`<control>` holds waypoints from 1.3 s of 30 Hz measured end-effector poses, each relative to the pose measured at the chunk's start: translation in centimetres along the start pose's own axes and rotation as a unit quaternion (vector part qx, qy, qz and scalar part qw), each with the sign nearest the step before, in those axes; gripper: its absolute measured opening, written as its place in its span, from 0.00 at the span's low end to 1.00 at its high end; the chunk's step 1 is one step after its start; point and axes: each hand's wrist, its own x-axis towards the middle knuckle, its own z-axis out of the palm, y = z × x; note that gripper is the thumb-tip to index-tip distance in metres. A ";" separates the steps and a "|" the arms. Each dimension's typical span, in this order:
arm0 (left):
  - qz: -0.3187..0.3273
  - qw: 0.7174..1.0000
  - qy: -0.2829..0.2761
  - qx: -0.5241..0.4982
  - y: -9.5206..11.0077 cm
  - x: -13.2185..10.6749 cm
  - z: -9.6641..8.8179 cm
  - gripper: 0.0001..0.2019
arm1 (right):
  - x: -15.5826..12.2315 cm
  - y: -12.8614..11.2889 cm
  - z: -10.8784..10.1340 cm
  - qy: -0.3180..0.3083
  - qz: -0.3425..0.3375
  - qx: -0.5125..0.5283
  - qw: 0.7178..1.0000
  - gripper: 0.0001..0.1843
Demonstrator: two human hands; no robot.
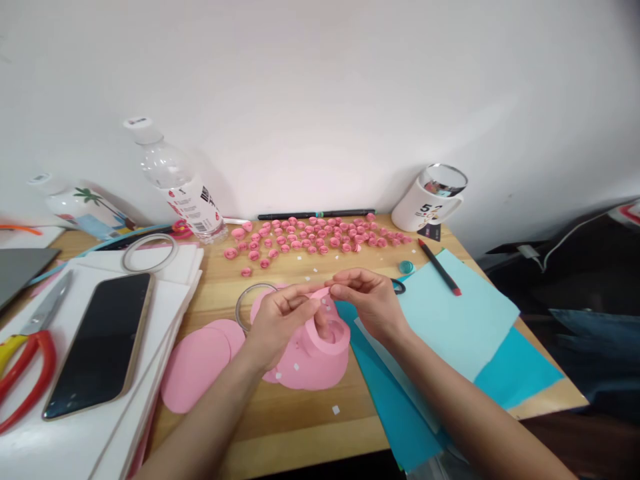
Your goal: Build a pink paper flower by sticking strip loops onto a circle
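A pink paper spiral strip [326, 345] hangs in loose curls above the middle of the wooden table. My left hand [285, 319] is closed on its upper part, with finger and thumb pinched together. At the same end, my right hand [369, 300] pinches the strip between thumb and fingertips, close to the left fingertips. Pink paper discs [310, 377] lie below the hands, and more pink discs [197, 367] overlap beside my left forearm. Behind the hands, many small rolled pink paper roses [313, 237] are spread. The exact grip is partly hidden by the fingers.
Left are a phone [103, 343], scissors [30, 353], white paper [167, 333], a tape ring [150, 252] and a water bottle [177, 187]. Right are blue sheets [440, 320], a red-tipped pen [440, 267] and a white mug [427, 200]. A metal ring [239, 310] lies by my left hand.
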 end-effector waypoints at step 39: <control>-0.012 0.994 0.076 0.084 0.1 0.2 0.3 0.12 | 0.3 0.5 -0.1 -0.046 0.015 -0.079 0.996 0.11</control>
